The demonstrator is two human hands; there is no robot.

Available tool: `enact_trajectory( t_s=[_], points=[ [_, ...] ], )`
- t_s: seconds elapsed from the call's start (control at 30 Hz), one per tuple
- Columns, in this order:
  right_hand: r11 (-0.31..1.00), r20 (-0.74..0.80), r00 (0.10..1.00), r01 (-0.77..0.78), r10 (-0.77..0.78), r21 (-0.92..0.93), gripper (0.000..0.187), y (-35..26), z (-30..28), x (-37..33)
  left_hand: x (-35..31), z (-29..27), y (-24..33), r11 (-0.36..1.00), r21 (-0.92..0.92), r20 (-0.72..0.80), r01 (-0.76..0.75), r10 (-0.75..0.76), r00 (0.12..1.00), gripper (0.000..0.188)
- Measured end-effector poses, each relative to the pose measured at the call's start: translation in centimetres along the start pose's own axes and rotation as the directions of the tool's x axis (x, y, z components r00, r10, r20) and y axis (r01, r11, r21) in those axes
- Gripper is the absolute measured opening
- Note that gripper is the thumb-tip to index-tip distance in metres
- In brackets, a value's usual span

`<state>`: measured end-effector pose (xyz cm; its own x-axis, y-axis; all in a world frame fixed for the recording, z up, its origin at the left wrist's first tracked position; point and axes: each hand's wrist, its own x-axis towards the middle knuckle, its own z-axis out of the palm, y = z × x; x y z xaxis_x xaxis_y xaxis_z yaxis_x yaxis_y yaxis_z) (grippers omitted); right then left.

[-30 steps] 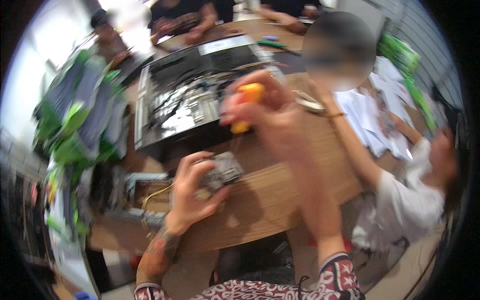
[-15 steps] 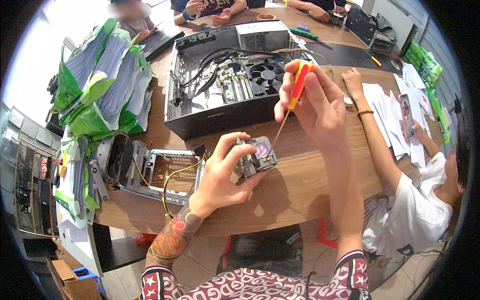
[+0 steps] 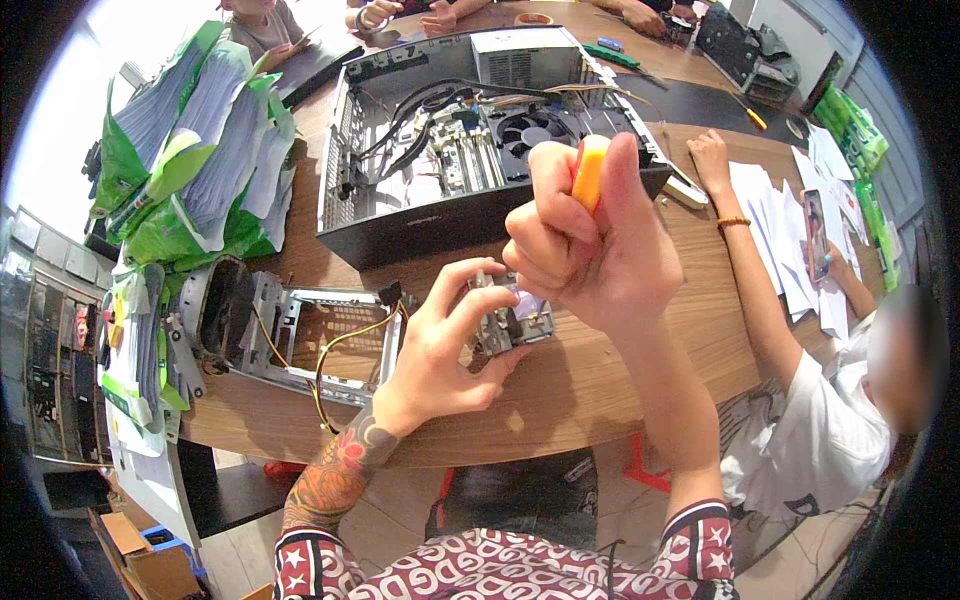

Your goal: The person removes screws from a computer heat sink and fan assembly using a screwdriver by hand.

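My left hand [image 3: 437, 350] is closed around a small, boxy metal computer part [image 3: 524, 330] with a pale purplish patch, holding it just above the wooden table. My right hand [image 3: 615, 250] is wrapped in a fist round the red and yellow handle of a screwdriver [image 3: 591, 172], above and to the right of the part. The screwdriver's shaft is hidden behind the hand, so whether its tip touches the part cannot be seen. Beyond both hands stands an opened black computer case [image 3: 420, 222] showing a fan, cables and boards.
Left of my left hand lies a metal drive cage [image 3: 335, 385] with yellow and black wires. Paper stacks in green wrapping [image 3: 190, 170] rise at the left. A co-worker's forearm [image 3: 755, 270] rests on the table [image 3: 640, 395] at right, beside loose papers [image 3: 765, 225].
My right hand has come down toward the part and turned from a fingertip grip into a fist round the screwdriver handle. My left hand keeps its hold on the part.
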<state>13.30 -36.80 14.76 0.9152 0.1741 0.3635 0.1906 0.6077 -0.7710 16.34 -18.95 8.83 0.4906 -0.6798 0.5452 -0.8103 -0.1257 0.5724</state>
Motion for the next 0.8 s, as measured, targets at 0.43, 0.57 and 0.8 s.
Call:
enact_trajectory(
  t_s=[0.43, 0.57, 0.8],
  points=[
    [0.923, 0.056, 0.921, 0.385, -0.385, 0.012, 0.03, 1.1, -2.0, -0.9, -0.4, 0.2, -1.0, 0.998, -0.054, -0.062, 0.045, -0.048, 0.997, 0.049],
    [0.89, 0.013, 0.897, 0.441, -0.443, -0.112, 0.019, 1.1, -2.4, -0.9, -0.5, -0.1, -1.1, 0.994, -0.072, -0.04, 0.083, -0.087, 0.995, 0.05],
    [0.844, -0.08, 0.912, 0.337, -0.403, -0.416, 0.034, -1.0, -3.6, -2.0, -0.1, -0.1, -0.9, 0.998, -0.043, -0.043, 0.043, -0.045, 0.998, 0.049]
  ],
)
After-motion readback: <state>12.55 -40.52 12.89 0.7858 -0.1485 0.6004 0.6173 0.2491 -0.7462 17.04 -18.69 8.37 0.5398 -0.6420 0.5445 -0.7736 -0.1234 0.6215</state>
